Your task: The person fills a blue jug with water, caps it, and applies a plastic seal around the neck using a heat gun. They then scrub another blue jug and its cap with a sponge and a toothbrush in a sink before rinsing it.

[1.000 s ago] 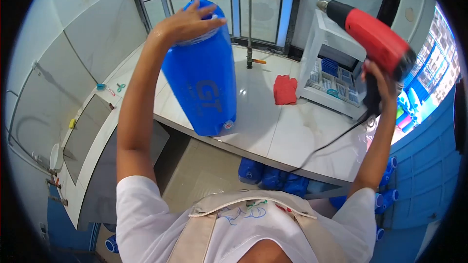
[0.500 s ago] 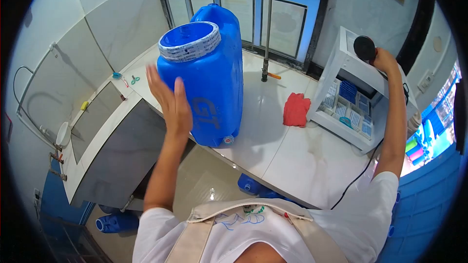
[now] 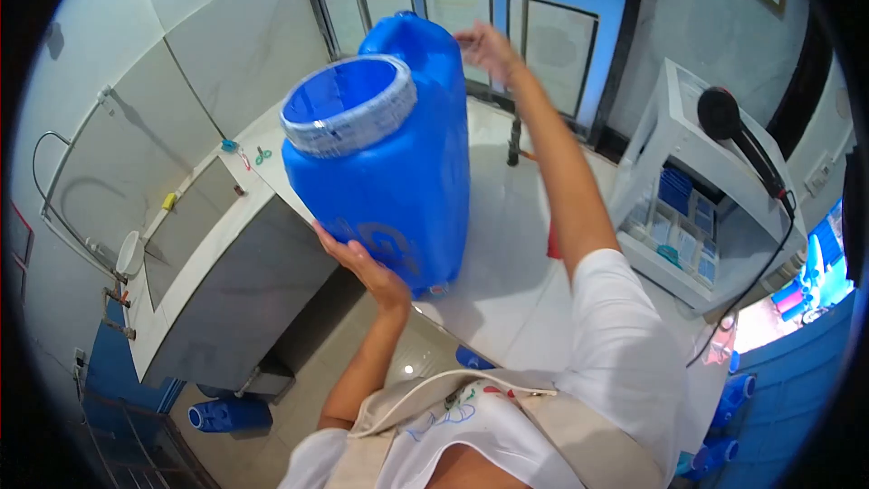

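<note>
Blue jug [image 3: 398, 172] (open mouth), left hand [image 3: 362, 263] beneath, right hand [image 3: 484, 45] near handle

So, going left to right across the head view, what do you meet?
Wall pipe → grey counter unit → left hand under the blue jug → right hand → white shelf rack → heat gun lying on top of it.

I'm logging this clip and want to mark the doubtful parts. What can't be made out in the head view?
- Lettering on the blue container: partly covered by the left hand under it.
- Right hand: motion-blurred at the container's far top; contact unclear.
- Red cloth: almost wholly hidden behind the right arm.
- Contents of the white rack: too small to identify.
- Heat gun on the rack: only its dark rear shows.
</note>
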`<state>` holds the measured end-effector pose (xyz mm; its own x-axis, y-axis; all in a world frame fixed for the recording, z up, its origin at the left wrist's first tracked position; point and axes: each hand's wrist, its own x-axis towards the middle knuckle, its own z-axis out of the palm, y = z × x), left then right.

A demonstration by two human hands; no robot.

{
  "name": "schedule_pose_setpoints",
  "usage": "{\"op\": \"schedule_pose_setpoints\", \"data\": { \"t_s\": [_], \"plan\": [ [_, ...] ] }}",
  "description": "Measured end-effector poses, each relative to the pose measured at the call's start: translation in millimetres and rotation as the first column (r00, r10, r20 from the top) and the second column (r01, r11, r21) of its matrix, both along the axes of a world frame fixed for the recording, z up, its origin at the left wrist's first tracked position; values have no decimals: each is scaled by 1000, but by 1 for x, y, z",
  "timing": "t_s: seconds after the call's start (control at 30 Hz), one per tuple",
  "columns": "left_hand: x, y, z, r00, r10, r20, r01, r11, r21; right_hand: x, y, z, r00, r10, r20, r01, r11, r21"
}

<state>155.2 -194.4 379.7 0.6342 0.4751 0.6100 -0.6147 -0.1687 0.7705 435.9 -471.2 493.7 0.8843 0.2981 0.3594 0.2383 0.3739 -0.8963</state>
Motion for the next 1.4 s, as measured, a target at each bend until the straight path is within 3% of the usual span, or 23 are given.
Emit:
{"op": "schedule_pose_setpoints", "data": {
  "t_s": [0.03,0.07,0.1,0.13,0.2,0.23,0.3,0.37,0.43,0.57,0.6,0.67,0.7,0.83,0.9,1.13,1.2,1.23,1.27,1.3,1.33,1.37,1.4],
  "plan": [
    [3,-3,1,1000,6,23,-6,1000,2,0,15,-12,964,227,-141,-226,974,25],
    [4,-5,1,997,69,19,-69,998,14,3,42,-29,994,-47,-96,50,998,34],
    [9,-5,2,991,130,12,-130,991,27,-14,64,-45,941,-290,172,316,937,-149],
    [15,-4,2,992,128,16,-129,991,29,-7,69,-55,989,-120,85,112,990,85],
    [19,1,-3,982,188,-7,-186,978,92,46,38,-92,973,148,-178,-150,989,1],
    [25,4,-3,985,172,-24,-169,982,88,38,30,-93,972,131,-194,-135,991,-5],
    [48,28,-1,997,79,19,-79,997,-1,1,29,-83,985,-84,-149,76,995,-61],
    [83,64,-2,975,-207,82,216,968,-127,-54,44,-54,918,-299,-259,299,953,-41],
    [163,125,-40,796,-600,79,599,762,-246,-91,48,-62,761,-560,-328,566,820,-84],
    [272,156,-29,754,-601,-266,583,798,-151,-168,92,-85,602,-787,-136,783,615,-94],
    [299,149,-26,728,-619,-295,609,781,-137,-173,96,-108,515,-857,-34,849,515,-119],
    [347,128,-20,681,-658,-321,663,740,-112,-232,158,-79,279,-924,261,829,95,-551],
    [365,117,-19,663,-670,-334,681,725,-105,-244,179,-75,232,-935,267,857,67,-510],
    [414,67,-17,650,-680,-338,711,702,-45,-272,232,-67,155,-871,466,798,-167,-578],
    [426,44,-19,684,-656,-321,694,720,7,-279,245,-64,282,-766,578,716,-233,-658],
    [426,23,-19,889,-394,-233,452,831,323,-286,245,-66,319,-771,552,658,-239,-714],
    [426,42,-16,911,-357,-206,406,862,303,-289,239,-78,242,-620,746,770,-345,-537],
    [426,54,-18,872,-443,-209,474,871,133,-293,235,-78,259,-650,714,771,-307,-558],
    [461,71,-30,700,-707,-99,638,682,-358,-301,226,-79,255,-653,713,767,-313,-561],
    [491,95,-46,521,-842,140,635,273,-723,-308,216,-81,328,-681,654,787,-186,-588],
    [485,115,-50,513,-834,201,695,267,-667,-313,203,-85,403,-698,592,796,-51,-603],
    [475,126,-47,501,-826,260,750,264,-607,-314,178,-100,319,-666,674,887,-41,-460],
    [387,104,1,806,-580,123,510,572,-643,-320,144,-111,355,-793,496,865,77,-495]
  ]
}}
